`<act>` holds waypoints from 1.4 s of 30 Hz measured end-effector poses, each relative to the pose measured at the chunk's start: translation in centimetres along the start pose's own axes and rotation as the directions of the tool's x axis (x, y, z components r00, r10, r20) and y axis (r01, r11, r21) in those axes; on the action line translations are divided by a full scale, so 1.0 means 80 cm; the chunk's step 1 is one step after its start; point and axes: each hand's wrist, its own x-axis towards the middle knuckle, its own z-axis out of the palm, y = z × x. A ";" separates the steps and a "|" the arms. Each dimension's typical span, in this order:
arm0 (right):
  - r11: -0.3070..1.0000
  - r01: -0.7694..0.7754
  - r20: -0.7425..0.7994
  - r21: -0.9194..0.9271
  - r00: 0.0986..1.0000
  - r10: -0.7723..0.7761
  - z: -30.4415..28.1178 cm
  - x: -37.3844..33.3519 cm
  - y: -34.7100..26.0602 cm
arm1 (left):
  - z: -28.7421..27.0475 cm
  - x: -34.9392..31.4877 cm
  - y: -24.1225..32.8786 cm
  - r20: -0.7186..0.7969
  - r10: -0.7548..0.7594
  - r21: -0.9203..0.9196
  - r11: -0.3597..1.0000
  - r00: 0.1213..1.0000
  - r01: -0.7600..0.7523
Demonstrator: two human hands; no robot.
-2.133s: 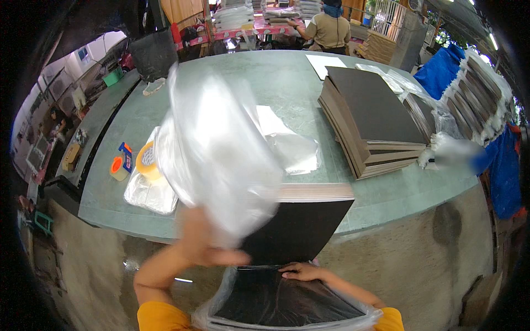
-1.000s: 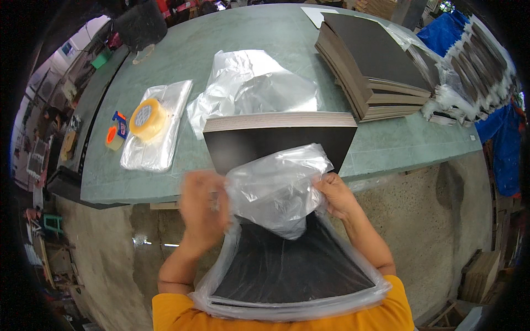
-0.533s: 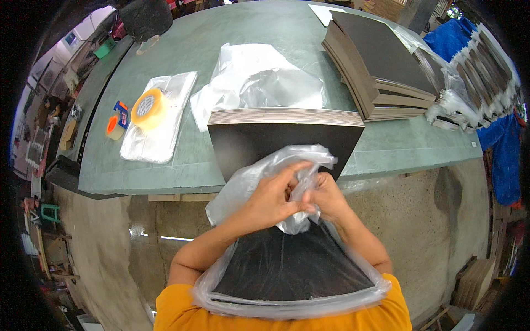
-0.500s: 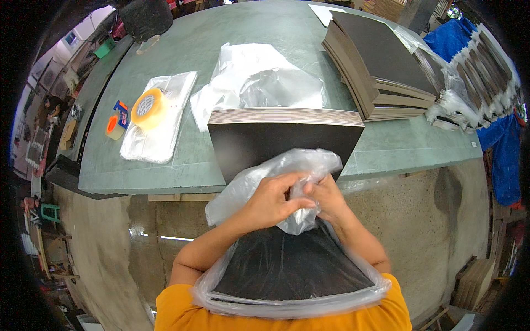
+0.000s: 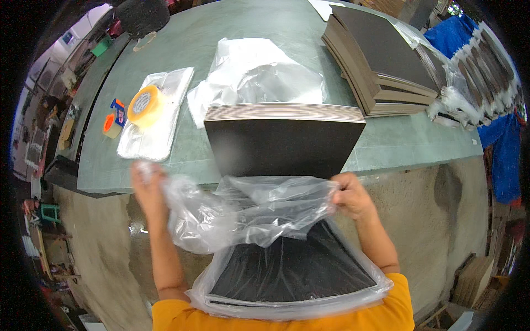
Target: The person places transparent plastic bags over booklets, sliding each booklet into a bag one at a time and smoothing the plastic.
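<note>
A crumpled clear plastic bag point(image 5: 265, 204) is stretched sideways between my hands. My left hand point(image 5: 150, 193) is closed on its left end, somewhat blurred by motion. The right end is pinched in my right hand point(image 5: 353, 197). Just beyond the plastic, a stack of black boards point(image 5: 281, 146) stands at the table's front edge, its pale layered edges facing up. Close to my body is a black panel point(image 5: 292, 270) under clear plastic. Whether that plastic joins the bag in my hands, I cannot tell.
The green table point(image 5: 403, 146) holds loose plastic sheeting point(image 5: 259, 69), a pile of flat plastic bags point(image 5: 176, 105), a yellow tape roll point(image 5: 146, 107) on it, and a tape dispenser point(image 5: 113, 118). Stacked black boards point(image 5: 381, 55) lie at the far right, beside plastic-wrapped bundles point(image 5: 480, 83).
My hands were together at the gathered plastic. They have moved apart, the left one far to the left, and the plastic is now spread between them.
</note>
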 end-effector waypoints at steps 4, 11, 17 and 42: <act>0.990 0.003 -0.008 0.138 1.000 -0.001 0.077 0.050 0.011 | 0.109 -0.068 0.126 0.893 0.090 -0.067 0.995 0.442 -0.069; 0.940 0.132 -0.075 0.316 0.991 -0.114 0.040 0.015 -0.009 | 0.064 -0.019 0.052 0.685 -0.134 0.211 0.977 0.716 -0.019; 0.815 0.291 -0.023 -0.501 0.937 -0.348 0.084 0.019 -0.018 | 0.101 -0.062 0.142 0.526 0.549 -0.287 0.833 0.650 -0.472; 0.920 0.030 0.839 -0.391 0.423 0.342 0.072 0.031 -0.019 | 0.093 -0.033 0.090 0.980 0.193 -0.187 0.823 0.045 0.537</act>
